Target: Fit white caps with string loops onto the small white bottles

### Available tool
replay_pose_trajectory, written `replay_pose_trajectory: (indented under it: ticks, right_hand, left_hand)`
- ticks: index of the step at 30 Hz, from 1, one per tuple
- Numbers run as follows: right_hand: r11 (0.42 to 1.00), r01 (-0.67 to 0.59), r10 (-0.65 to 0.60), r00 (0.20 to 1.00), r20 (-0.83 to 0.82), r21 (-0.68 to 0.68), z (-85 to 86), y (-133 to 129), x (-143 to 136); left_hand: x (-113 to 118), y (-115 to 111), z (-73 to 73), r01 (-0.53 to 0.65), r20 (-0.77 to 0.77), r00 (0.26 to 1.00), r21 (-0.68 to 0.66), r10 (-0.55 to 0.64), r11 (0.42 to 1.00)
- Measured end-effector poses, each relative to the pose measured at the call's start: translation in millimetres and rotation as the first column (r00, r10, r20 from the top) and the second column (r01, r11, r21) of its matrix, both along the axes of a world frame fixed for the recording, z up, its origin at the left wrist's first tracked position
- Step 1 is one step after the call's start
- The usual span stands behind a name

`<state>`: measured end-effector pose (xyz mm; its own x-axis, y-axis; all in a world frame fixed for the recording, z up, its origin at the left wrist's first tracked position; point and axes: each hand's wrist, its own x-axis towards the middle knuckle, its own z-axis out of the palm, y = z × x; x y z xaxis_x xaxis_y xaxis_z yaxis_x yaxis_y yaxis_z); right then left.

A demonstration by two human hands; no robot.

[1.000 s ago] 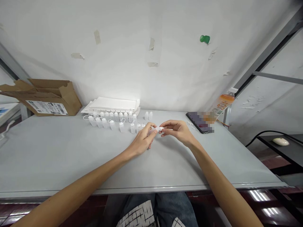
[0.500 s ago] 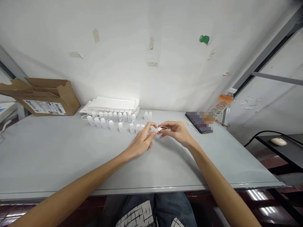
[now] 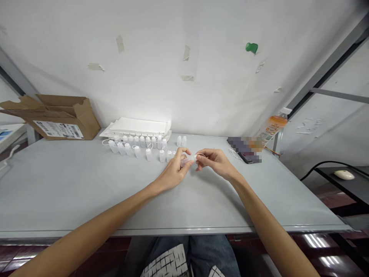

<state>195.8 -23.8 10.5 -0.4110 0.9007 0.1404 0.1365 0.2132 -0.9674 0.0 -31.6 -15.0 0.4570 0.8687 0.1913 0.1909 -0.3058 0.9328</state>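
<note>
My left hand is closed around a small translucent white squeeze bottle, which lies on its side above the table, its top end pointing right. My right hand pinches the bottle's top end, where a thin white strap curves over the fingers. The fingers partly hide the cap there. Left of my hands stand several similar squeeze bottles in uneven rows, some with looped straps. Two more small bottles stand behind my hands.
White flat packs lie against the wall behind the bottles. An open cardboard box is at the back left. To the right are a phone, white straps beside it, and an orange drink bottle. The grey table ends near my lap.
My left fingers have loosened and shifted, showing more of the bottle's body. My right fingers stay at its top end. The whole view has shifted slightly.
</note>
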Motion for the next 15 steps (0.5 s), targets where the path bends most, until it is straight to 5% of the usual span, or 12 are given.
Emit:
replay_pose_trajectory:
  ticks: [7, 15]
  right_hand:
    - [0.996, 0.058, -0.069, 0.987, 0.146, 0.074, -7.3, 1.8, -4.5]
    - [0.999, 0.052, -0.053, 0.995, -0.089, -0.005, -3.5, -0.5, -7.7]
  left_hand:
    - [-0.7, -1.2, 3.4, -0.002, -0.134, 0.991, 0.199, 0.029, 0.980]
    - [-1.3, -0.6, 4.5, -0.018, -0.128, 0.991, 0.145, 0.037, 0.989]
